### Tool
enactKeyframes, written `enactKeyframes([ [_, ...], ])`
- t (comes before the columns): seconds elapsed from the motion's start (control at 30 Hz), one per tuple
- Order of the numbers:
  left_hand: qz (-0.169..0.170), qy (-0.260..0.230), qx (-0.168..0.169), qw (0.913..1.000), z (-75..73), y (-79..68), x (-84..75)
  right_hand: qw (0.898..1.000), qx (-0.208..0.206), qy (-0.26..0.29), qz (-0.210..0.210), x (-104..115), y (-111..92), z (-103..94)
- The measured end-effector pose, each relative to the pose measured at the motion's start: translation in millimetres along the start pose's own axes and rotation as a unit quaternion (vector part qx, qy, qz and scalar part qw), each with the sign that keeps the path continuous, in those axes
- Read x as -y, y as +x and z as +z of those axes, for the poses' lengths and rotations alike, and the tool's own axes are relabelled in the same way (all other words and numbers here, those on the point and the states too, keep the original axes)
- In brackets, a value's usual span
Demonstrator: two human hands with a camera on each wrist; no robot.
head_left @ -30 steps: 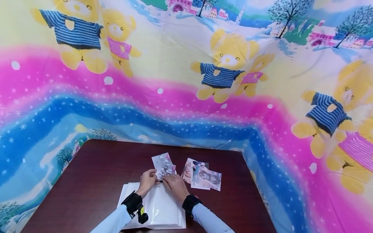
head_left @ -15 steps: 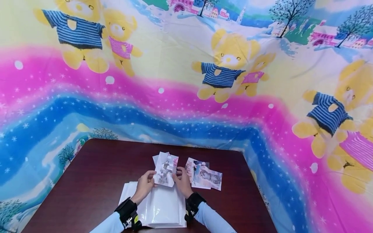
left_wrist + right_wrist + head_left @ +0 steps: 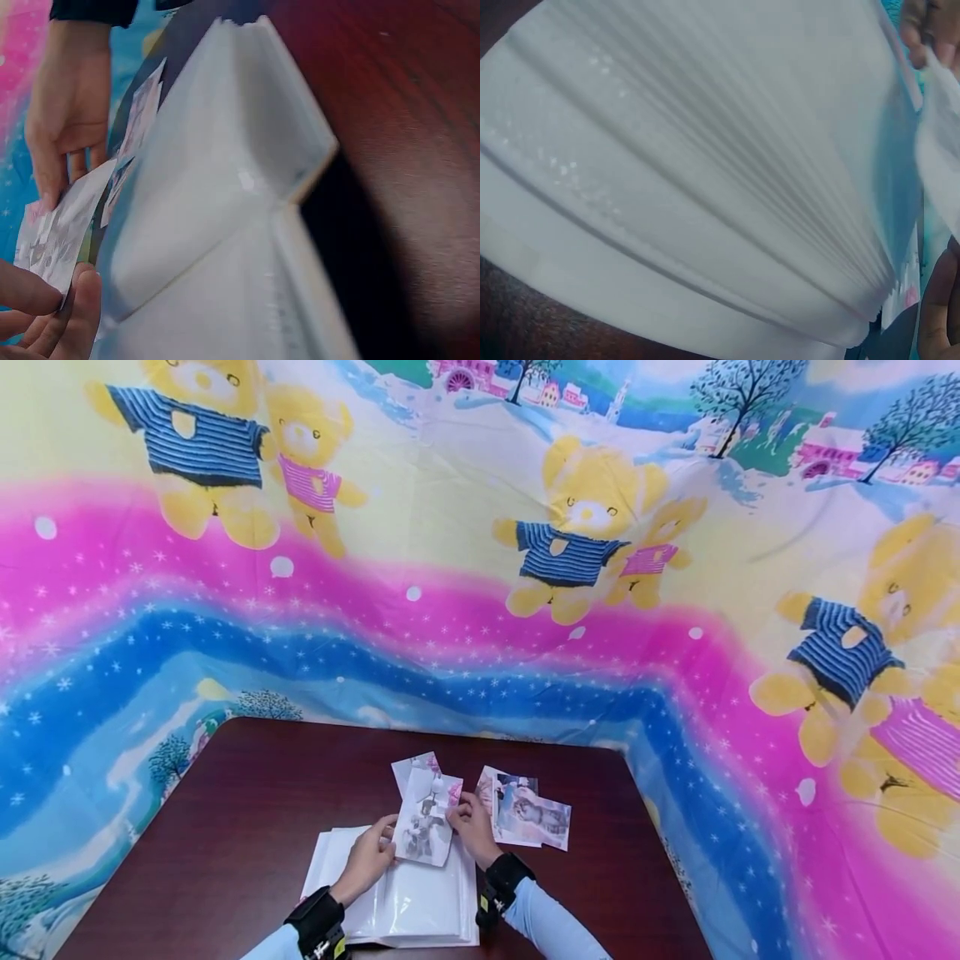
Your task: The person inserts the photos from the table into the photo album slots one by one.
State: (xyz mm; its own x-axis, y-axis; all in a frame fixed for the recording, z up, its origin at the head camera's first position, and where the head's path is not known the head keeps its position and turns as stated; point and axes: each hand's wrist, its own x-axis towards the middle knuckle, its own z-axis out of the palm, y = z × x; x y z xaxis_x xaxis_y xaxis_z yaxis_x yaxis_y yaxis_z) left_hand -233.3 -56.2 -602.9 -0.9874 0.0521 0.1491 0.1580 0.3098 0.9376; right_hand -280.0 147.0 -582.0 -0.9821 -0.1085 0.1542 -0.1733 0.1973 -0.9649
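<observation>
A photo print [image 3: 424, 827] with pale figures and a pink corner is held up between both hands, over the top of an open photo album [image 3: 427, 902] with clear-sleeved white pages. My left hand [image 3: 367, 860] pinches its left edge between thumb and fingers, as the left wrist view shows with the photo [image 3: 64, 225]. On the right edge, my right hand [image 3: 474, 828] pinches the same print. Another photo [image 3: 414, 765] lies on the table just behind it, partly covered. In the right wrist view the album [image 3: 705, 150] fills most of the frame.
Right of the hands, several overlapping photos [image 3: 532, 814] lie on the dark wood table [image 3: 247, 810]. A curtain [image 3: 450, 635] printed with bears hangs around the table's back and sides.
Both hands lifted the photo from the one behind it, then brought it a little nearer and lower over the album. The photos on the right stayed put.
</observation>
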Motion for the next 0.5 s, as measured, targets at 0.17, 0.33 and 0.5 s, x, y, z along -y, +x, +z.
enactKeyframes([
  [0.17,0.007,0.049,0.007,0.9987,1.4,-7.5,3.4,1.0,-0.004,0.003,0.002,5.0,2.8,-1.5],
  [0.33,0.012,0.068,0.01,0.9976,2.0,-11.3,3.6,0.999,0.004,0.01,0.03,8.3,5.0,-2.8],
  [0.5,0.013,0.072,0.01,0.9973,0.7,-13.0,3.8,0.999,0.006,0.027,0.044,-18.3,16.0,-2.4],
])
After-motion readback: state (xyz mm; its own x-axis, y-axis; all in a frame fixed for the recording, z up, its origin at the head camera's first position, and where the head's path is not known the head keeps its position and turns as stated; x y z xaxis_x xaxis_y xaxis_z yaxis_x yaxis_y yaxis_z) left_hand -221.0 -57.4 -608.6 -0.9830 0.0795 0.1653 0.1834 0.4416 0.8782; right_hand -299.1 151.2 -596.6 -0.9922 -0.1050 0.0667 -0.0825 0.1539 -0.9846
